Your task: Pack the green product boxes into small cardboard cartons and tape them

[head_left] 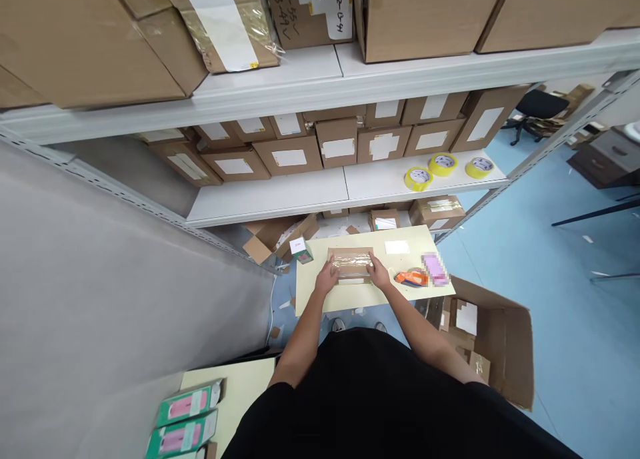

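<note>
A taped cardboard box lies on the pale yellow table, with shiny clear tape across its top. My left hand grips its left side and my right hand its right side, fingers curled at the edges. Right of the box lies an orange tape dispenser, and beyond it a pink item that is blurred out. A white label lies flat near the table's far edge. At the far left corner stands a small green and white box.
Metal shelves in front hold several labelled cartons and three yellow tape rolls. A large open carton with boxes inside stands at right. Green packages lie on another table behind left. An open carton sits beyond the table.
</note>
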The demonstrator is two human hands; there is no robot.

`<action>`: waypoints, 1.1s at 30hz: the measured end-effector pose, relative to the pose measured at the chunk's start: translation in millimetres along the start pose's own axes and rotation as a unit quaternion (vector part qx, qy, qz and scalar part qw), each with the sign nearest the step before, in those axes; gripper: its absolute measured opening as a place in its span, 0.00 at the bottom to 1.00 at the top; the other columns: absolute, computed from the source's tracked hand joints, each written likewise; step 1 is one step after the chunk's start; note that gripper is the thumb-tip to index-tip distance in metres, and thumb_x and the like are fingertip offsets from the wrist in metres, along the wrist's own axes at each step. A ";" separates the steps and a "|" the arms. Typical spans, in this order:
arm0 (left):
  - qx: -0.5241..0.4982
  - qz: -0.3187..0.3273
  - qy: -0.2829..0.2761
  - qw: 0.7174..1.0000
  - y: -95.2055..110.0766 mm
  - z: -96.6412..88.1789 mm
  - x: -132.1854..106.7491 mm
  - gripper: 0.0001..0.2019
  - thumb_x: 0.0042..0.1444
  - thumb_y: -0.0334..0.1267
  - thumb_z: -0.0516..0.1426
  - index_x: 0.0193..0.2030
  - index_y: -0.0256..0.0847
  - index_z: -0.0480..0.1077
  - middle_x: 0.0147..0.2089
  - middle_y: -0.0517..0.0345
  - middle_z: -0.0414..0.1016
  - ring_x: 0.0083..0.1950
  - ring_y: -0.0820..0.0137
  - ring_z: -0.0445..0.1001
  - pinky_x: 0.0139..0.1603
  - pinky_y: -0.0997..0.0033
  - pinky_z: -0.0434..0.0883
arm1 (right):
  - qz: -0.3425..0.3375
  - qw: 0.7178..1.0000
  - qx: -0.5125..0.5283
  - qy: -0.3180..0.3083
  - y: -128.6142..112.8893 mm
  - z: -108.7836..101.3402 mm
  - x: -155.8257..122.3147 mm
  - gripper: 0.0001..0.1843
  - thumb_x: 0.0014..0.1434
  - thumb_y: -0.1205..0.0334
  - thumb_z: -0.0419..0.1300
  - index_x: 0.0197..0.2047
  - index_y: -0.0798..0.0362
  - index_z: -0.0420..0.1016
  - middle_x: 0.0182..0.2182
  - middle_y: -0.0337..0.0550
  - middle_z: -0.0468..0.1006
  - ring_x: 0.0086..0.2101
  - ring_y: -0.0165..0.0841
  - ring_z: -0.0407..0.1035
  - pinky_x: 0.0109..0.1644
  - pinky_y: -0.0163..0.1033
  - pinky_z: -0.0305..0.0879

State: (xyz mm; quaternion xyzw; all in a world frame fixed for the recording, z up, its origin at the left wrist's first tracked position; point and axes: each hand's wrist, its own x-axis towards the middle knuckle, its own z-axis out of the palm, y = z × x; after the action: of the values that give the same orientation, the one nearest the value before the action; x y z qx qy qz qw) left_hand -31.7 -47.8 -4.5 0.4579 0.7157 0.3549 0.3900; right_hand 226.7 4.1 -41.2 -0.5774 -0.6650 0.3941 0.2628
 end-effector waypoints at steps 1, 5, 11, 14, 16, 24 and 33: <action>0.003 -0.005 0.004 1.000 -2.3 2.1 -2.3 0.38 0.51 0.48 0.71 0.70 0.51 0.71 0.70 0.55 0.74 0.72 0.55 0.70 0.74 0.55 0.64 | 0.001 1.000 -0.006 -0.015 1.3 -0.7 -0.5 0.37 0.66 0.53 0.58 0.76 0.44 0.61 0.65 0.45 0.75 0.62 0.44 0.70 0.68 0.49 0.65; 0.017 -0.030 0.016 0.999 -6.4 7.4 -6.7 0.41 0.46 0.45 0.74 0.70 0.54 0.71 0.67 0.57 0.77 0.67 0.53 0.74 0.71 0.53 0.66 | 0.009 0.998 -0.024 -0.050 8.1 -1.9 -2.9 0.44 0.58 0.54 0.68 0.75 0.42 0.62 0.66 0.45 0.74 0.63 0.47 0.70 0.67 0.49 0.67; 0.058 -0.019 -0.014 0.998 4.8 18.7 -3.7 0.36 0.49 0.41 0.73 0.67 0.52 0.74 0.66 0.54 0.77 0.68 0.50 0.73 0.72 0.51 0.65 | 0.096 0.993 -0.029 -0.061 20.8 -0.7 -13.3 0.44 0.59 0.54 0.68 0.76 0.46 0.62 0.40 0.42 0.85 0.44 0.45 0.80 0.50 0.44 0.73; 0.055 0.001 -0.025 0.998 10.3 19.1 2.5 0.36 0.51 0.42 0.72 0.68 0.52 0.73 0.65 0.53 0.78 0.67 0.50 0.74 0.72 0.49 0.65 | 0.123 0.991 -0.016 -0.057 22.3 1.0 -18.1 0.44 0.61 0.51 0.66 0.77 0.45 0.60 0.33 0.38 0.83 0.39 0.43 0.80 0.47 0.42 0.72; 0.043 0.007 -0.030 0.999 11.2 17.4 4.9 0.38 0.50 0.42 0.73 0.69 0.54 0.72 0.64 0.55 0.79 0.66 0.51 0.75 0.72 0.50 0.66 | 0.128 0.990 -0.015 -0.058 21.7 2.9 -20.2 0.43 0.62 0.50 0.66 0.77 0.46 0.59 0.35 0.39 0.84 0.39 0.43 0.80 0.47 0.42 0.72; 0.066 -0.091 -0.026 0.993 -13.3 30.7 -25.8 0.38 0.50 0.44 0.72 0.69 0.46 0.72 0.55 0.47 0.84 0.62 0.47 0.78 0.66 0.50 0.69 | 0.121 0.992 -0.006 -0.043 35.2 8.6 -32.2 0.41 0.61 0.56 0.66 0.76 0.44 0.63 0.40 0.42 0.86 0.42 0.43 0.79 0.49 0.41 0.70; 0.130 -0.080 -0.011 0.988 -9.2 43.1 -23.2 0.42 0.54 0.46 0.69 0.74 0.45 0.64 0.82 0.40 0.47 0.76 0.43 0.62 0.75 0.47 0.60 | 0.118 0.989 -0.061 -0.067 25.0 14.9 -18.0 0.41 0.64 0.58 0.62 0.78 0.41 0.58 0.56 0.50 0.81 0.50 0.45 0.78 0.53 0.43 0.70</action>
State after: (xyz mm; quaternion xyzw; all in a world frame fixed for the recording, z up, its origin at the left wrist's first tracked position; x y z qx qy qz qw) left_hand 9.3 -66.0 -26.2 0.4499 0.7855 0.2217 0.3625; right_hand 232.2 -16.2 -68.2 -0.6391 -0.6311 0.4189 0.1333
